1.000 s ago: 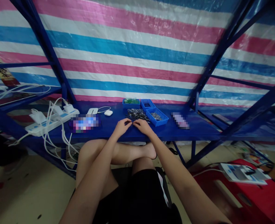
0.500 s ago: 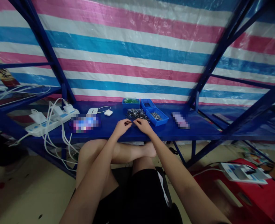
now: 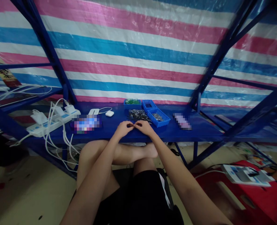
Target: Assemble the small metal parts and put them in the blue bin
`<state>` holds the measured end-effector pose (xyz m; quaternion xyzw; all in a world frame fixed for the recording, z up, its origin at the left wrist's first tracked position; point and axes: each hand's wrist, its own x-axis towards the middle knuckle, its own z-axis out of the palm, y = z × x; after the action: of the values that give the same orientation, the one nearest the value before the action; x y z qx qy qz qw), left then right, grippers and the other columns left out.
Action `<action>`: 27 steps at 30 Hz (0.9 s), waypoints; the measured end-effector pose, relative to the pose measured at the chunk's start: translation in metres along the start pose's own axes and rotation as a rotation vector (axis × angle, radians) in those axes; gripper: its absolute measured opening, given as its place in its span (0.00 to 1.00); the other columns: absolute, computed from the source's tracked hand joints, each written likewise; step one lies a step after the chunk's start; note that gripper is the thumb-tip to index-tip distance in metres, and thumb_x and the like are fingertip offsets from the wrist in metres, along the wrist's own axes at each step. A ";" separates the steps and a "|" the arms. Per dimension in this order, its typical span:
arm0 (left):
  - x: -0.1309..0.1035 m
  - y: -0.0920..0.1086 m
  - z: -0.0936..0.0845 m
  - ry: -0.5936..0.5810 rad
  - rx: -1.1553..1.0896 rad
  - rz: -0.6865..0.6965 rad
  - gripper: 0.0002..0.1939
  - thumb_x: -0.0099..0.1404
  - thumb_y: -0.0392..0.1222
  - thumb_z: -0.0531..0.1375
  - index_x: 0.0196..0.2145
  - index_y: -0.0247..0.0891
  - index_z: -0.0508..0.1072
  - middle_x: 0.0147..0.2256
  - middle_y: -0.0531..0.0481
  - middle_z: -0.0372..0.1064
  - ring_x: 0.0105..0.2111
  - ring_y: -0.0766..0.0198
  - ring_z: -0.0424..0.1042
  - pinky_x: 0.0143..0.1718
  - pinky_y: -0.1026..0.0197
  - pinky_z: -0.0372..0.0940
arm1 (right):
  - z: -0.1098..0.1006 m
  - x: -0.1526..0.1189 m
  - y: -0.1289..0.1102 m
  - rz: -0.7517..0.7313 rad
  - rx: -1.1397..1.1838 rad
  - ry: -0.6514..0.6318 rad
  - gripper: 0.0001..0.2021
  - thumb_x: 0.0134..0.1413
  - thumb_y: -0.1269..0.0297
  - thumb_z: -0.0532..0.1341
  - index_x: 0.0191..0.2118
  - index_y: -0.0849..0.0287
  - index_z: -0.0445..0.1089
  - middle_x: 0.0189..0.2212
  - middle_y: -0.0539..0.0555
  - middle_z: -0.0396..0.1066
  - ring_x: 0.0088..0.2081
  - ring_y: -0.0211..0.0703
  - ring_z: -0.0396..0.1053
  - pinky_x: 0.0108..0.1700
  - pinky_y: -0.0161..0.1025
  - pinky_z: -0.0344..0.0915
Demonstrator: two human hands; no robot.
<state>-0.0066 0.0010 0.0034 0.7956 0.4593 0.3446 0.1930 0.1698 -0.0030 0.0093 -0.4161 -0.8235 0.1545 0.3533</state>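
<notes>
Over the front of the blue table (image 3: 115,132), my left hand (image 3: 124,128) and my right hand (image 3: 142,127) meet at their fingertips. Both are closed in a pinch, and what lies between the fingers is too small to make out. Just beyond them is a pile of small dark and silvery pieces (image 3: 138,115). A blue tray (image 3: 160,123) with small metal pieces stands to the right of the pile. Behind it is another blue tray (image 3: 148,104) with dark contents. The blue tray at the back left (image 3: 132,106) holds green and clear pieces.
Two phones (image 3: 86,124) (image 3: 182,121) with blurred screens lie on either side. A white power strip (image 3: 53,123) with cables, a white case (image 3: 109,113) and a white adapter (image 3: 93,112) are at the left. Blue frame posts (image 3: 208,75) flank the table.
My hands have come together; the small gap between their fingertips has closed. The trays, the pile and the phones stay in place on the table.
</notes>
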 end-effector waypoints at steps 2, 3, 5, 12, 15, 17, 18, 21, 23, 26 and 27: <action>0.000 0.000 0.000 -0.003 0.011 0.018 0.11 0.56 0.43 0.57 0.34 0.38 0.75 0.36 0.48 0.73 0.36 0.60 0.70 0.40 0.61 0.63 | 0.000 0.000 0.001 -0.002 0.004 0.004 0.10 0.55 0.63 0.55 0.34 0.59 0.73 0.31 0.51 0.72 0.32 0.36 0.67 0.38 0.31 0.59; 0.000 0.000 0.000 -0.004 0.016 0.027 0.11 0.56 0.44 0.56 0.34 0.38 0.75 0.35 0.48 0.73 0.36 0.61 0.70 0.40 0.61 0.63 | 0.000 0.001 0.001 -0.002 0.007 0.006 0.10 0.55 0.63 0.55 0.33 0.59 0.73 0.31 0.51 0.72 0.33 0.36 0.67 0.38 0.31 0.59; 0.000 0.000 -0.001 -0.005 0.032 0.036 0.12 0.58 0.44 0.55 0.34 0.38 0.75 0.35 0.48 0.73 0.35 0.61 0.70 0.39 0.62 0.63 | 0.000 0.001 0.002 0.002 0.020 0.016 0.10 0.55 0.63 0.55 0.33 0.59 0.73 0.31 0.51 0.72 0.33 0.36 0.67 0.39 0.32 0.59; -0.001 0.001 -0.001 -0.077 0.196 0.097 0.11 0.59 0.43 0.54 0.36 0.41 0.74 0.36 0.49 0.72 0.38 0.60 0.67 0.43 0.59 0.61 | 0.001 0.001 0.003 0.008 0.173 0.031 0.10 0.54 0.62 0.55 0.38 0.59 0.70 0.34 0.51 0.72 0.34 0.37 0.68 0.39 0.33 0.61; -0.001 -0.001 0.000 -0.085 0.193 0.117 0.10 0.59 0.43 0.54 0.35 0.41 0.74 0.36 0.50 0.72 0.38 0.60 0.67 0.44 0.58 0.61 | 0.002 0.003 0.006 0.014 0.195 0.039 0.10 0.53 0.62 0.55 0.36 0.60 0.70 0.33 0.51 0.72 0.33 0.36 0.67 0.38 0.33 0.60; -0.001 -0.001 0.000 -0.049 0.147 0.108 0.11 0.59 0.43 0.54 0.35 0.41 0.74 0.37 0.50 0.73 0.39 0.60 0.68 0.43 0.58 0.61 | 0.002 0.003 0.008 0.026 0.204 0.065 0.09 0.53 0.62 0.55 0.34 0.60 0.70 0.31 0.50 0.71 0.32 0.36 0.66 0.37 0.32 0.60; -0.001 -0.002 0.000 -0.023 0.110 0.094 0.11 0.59 0.43 0.54 0.36 0.41 0.74 0.37 0.50 0.73 0.38 0.61 0.68 0.43 0.59 0.61 | 0.002 0.003 0.008 0.036 0.208 0.083 0.09 0.53 0.62 0.55 0.33 0.60 0.69 0.30 0.50 0.71 0.32 0.36 0.66 0.37 0.32 0.60; -0.001 -0.002 0.000 0.070 -0.022 0.038 0.13 0.61 0.44 0.52 0.38 0.38 0.73 0.39 0.48 0.72 0.38 0.62 0.69 0.41 0.61 0.63 | 0.002 0.003 0.009 0.064 0.207 0.098 0.10 0.53 0.61 0.54 0.33 0.61 0.68 0.29 0.50 0.70 0.31 0.36 0.65 0.36 0.32 0.59; -0.001 -0.002 -0.001 0.119 -0.078 0.016 0.14 0.61 0.44 0.52 0.39 0.36 0.73 0.39 0.47 0.72 0.38 0.62 0.70 0.41 0.61 0.63 | 0.002 0.002 0.008 0.060 0.185 0.058 0.09 0.53 0.62 0.54 0.33 0.61 0.68 0.29 0.50 0.70 0.30 0.35 0.64 0.36 0.32 0.59; -0.001 0.001 -0.002 0.139 -0.099 0.016 0.15 0.61 0.45 0.52 0.38 0.36 0.74 0.39 0.46 0.73 0.38 0.62 0.70 0.41 0.60 0.64 | 0.003 0.001 0.007 0.034 0.124 -0.011 0.08 0.53 0.63 0.55 0.34 0.60 0.69 0.29 0.50 0.70 0.29 0.35 0.65 0.34 0.31 0.58; -0.001 0.002 -0.002 0.129 -0.100 0.024 0.15 0.61 0.46 0.53 0.38 0.36 0.74 0.39 0.46 0.73 0.37 0.62 0.70 0.41 0.60 0.64 | 0.003 0.000 0.007 0.027 0.100 -0.023 0.08 0.53 0.64 0.55 0.34 0.60 0.69 0.28 0.50 0.70 0.29 0.35 0.65 0.34 0.31 0.58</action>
<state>-0.0076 -0.0010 0.0056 0.7666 0.4436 0.4197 0.1983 0.1714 0.0019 0.0031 -0.4070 -0.8132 0.2049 0.3620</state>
